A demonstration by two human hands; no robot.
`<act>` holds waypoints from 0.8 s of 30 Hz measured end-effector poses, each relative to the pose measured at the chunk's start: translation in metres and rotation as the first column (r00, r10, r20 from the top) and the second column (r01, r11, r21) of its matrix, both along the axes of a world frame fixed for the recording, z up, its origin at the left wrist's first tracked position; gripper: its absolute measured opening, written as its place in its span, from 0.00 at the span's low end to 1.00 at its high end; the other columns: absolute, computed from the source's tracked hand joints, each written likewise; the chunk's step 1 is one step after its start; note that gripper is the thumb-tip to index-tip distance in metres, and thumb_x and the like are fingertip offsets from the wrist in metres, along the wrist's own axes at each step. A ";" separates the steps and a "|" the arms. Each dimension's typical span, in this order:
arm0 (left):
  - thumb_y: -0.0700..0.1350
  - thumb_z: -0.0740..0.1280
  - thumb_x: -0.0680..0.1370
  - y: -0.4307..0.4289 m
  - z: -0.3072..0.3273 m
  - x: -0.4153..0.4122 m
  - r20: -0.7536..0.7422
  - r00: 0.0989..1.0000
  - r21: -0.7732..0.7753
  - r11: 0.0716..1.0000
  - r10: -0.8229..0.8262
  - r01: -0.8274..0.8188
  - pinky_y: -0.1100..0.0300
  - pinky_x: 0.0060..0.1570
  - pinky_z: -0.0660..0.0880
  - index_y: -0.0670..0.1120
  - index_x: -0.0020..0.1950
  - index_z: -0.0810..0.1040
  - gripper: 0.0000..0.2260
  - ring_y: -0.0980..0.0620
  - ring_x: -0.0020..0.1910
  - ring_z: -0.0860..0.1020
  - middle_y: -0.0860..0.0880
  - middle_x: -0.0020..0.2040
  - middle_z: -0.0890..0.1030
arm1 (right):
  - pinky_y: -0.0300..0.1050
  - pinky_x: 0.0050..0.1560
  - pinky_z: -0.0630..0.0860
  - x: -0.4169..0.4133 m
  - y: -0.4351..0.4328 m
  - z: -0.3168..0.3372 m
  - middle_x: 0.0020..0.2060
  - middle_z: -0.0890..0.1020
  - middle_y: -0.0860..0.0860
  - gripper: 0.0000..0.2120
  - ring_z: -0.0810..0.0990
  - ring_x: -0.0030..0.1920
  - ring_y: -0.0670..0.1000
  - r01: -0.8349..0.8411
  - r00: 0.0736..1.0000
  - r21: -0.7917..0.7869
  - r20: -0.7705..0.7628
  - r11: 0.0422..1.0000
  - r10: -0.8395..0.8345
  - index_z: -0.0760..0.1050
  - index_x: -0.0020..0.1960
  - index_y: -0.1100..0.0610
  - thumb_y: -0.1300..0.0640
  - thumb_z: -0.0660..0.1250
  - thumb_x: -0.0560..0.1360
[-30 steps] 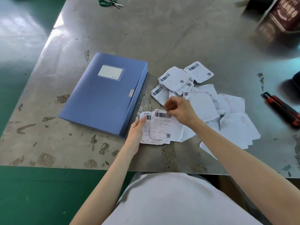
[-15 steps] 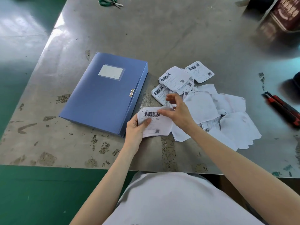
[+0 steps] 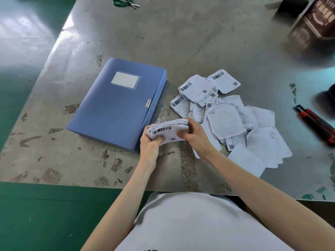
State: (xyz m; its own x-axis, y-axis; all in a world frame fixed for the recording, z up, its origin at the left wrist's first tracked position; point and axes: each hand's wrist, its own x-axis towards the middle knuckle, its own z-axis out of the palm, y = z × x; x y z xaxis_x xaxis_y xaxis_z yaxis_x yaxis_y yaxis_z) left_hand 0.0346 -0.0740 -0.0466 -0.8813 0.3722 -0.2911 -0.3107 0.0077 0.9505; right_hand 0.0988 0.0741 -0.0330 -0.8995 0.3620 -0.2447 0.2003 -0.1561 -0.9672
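Both hands hold a small stack of white barcode labels (image 3: 165, 130) just above the metal table (image 3: 181, 42). My left hand (image 3: 151, 147) grips the stack's left end, thumb on top. My right hand (image 3: 196, 135) pinches its right end. A loose pile of more labels (image 3: 226, 113) lies spread on the table to the right; some lie face up with barcodes, others face down. A closed blue file box (image 3: 117, 104) lies flat to the left of my hands.
Green-handled scissors (image 3: 125, 1) lie at the table's far edge. A red and black utility knife (image 3: 315, 122) sits at the right. A dark brown box (image 3: 315, 20) stands at the far right corner. Green floor surrounds the table.
The stack lay on the table under my hands a second ago. Both hands have since lifted it and squared it together, bending the labels slightly.
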 end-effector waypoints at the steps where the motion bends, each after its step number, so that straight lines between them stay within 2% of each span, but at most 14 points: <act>1: 0.32 0.68 0.71 0.000 -0.001 0.000 0.004 1.000 0.000 1.000 0.005 -0.005 0.63 0.40 0.78 0.48 0.56 0.77 0.17 0.49 0.52 0.78 0.49 0.50 0.82 | 0.37 0.50 0.75 0.000 0.000 0.000 0.49 0.82 0.46 0.18 0.80 0.49 0.42 -0.012 1.000 0.033 0.010 0.999 0.012 0.76 0.54 0.51 0.70 0.66 0.71; 5: 0.34 0.67 0.75 0.001 -0.001 0.000 0.026 0.999 -0.006 0.999 0.035 -0.035 0.63 0.42 0.78 0.48 0.61 0.77 0.16 0.52 0.53 0.80 0.53 0.51 0.83 | 0.42 0.53 0.75 -0.002 0.002 -0.002 0.51 0.81 0.52 0.17 0.79 0.51 0.47 -0.008 0.996 0.118 0.085 0.993 -0.003 0.75 0.57 0.55 0.69 0.66 0.71; 8: 0.37 0.66 0.78 0.000 -0.002 -0.003 0.074 0.995 -0.051 0.997 0.059 -0.056 0.55 0.48 0.80 0.48 0.63 0.76 0.15 0.52 0.56 0.80 0.53 0.55 0.83 | 0.37 0.54 0.72 -0.001 0.012 0.003 0.51 0.79 0.48 0.16 0.77 0.52 0.47 0.075 0.991 0.281 0.089 0.957 -0.104 0.72 0.57 0.54 0.68 0.65 0.72; 10: 0.37 0.65 0.78 -0.001 -0.002 -0.004 0.113 0.991 -0.057 0.996 0.071 -0.065 0.51 0.49 0.80 0.49 0.64 0.76 0.15 0.51 0.55 0.81 0.52 0.58 0.82 | 0.38 0.53 0.73 0.002 0.022 0.003 0.51 0.79 0.51 0.13 0.77 0.52 0.50 0.063 0.985 0.504 0.109 0.862 -0.136 0.72 0.56 0.57 0.65 0.67 0.73; 12: 0.37 0.65 0.78 -0.002 -0.004 -0.005 0.128 0.989 -0.049 0.996 0.077 -0.071 0.53 0.49 0.81 0.48 0.63 0.76 0.15 0.53 0.54 0.82 0.52 0.58 0.82 | 0.45 0.54 0.72 0.006 0.032 0.001 0.52 0.77 0.53 0.13 0.74 0.53 0.53 -0.062 0.973 0.695 0.202 0.716 -0.112 0.73 0.56 0.59 0.60 0.69 0.72; 13: 0.36 0.65 0.78 -0.002 -0.004 -0.005 0.133 0.988 -0.050 0.996 0.078 -0.071 0.55 0.48 0.81 0.48 0.63 0.76 0.15 0.53 0.53 0.82 0.53 0.57 0.82 | 0.47 0.54 0.71 0.009 0.036 0.000 0.53 0.75 0.54 0.15 0.72 0.55 0.54 -0.137 0.958 0.738 0.267 0.660 -0.100 0.72 0.56 0.59 0.56 0.69 0.72; 16: 0.36 0.65 0.77 -0.002 -0.008 -0.004 0.169 0.981 -0.074 0.994 0.093 -0.082 0.56 0.46 0.81 0.50 0.59 0.78 0.14 0.54 0.50 0.83 0.53 0.54 0.83 | 0.51 0.54 0.71 0.015 0.037 -0.003 0.55 0.71 0.56 0.26 0.70 0.57 0.57 -0.341 0.890 0.771 0.450 0.538 -0.080 0.68 0.58 0.58 0.44 0.71 0.68; 19: 0.36 0.66 0.77 -0.003 -0.011 -0.003 0.185 0.979 -0.091 0.993 0.090 -0.075 0.58 0.44 0.81 0.53 0.54 0.79 0.13 0.55 0.48 0.83 0.55 0.50 0.85 | 0.53 0.55 0.70 0.019 0.033 -0.006 0.57 0.68 0.56 0.37 0.69 0.58 0.58 -0.487 0.817 0.771 0.568 0.411 -0.097 0.65 0.60 0.58 0.33 0.70 0.63; 21: 0.36 0.66 0.77 -0.003 -0.012 -0.004 0.185 0.979 -0.093 0.993 0.084 -0.068 0.61 0.40 0.81 0.53 0.54 0.79 0.13 0.56 0.47 0.84 0.56 0.48 0.85 | 0.53 0.55 0.69 0.020 0.030 -0.009 0.58 0.67 0.57 0.39 0.68 0.58 0.59 -0.535 0.796 0.775 0.596 0.336 -0.107 0.64 0.61 0.58 0.33 0.70 0.62; 24: 0.36 0.65 0.77 -0.003 -0.012 -0.005 0.151 0.987 -0.114 0.993 0.053 -0.036 0.65 0.38 0.79 0.53 0.53 0.79 0.13 0.58 0.46 0.83 0.58 0.47 0.85 | 0.53 0.54 0.68 0.018 0.028 -0.010 0.58 0.66 0.57 0.38 0.67 0.58 0.59 -0.536 0.798 0.780 0.593 0.323 -0.108 0.62 0.63 0.57 0.38 0.71 0.63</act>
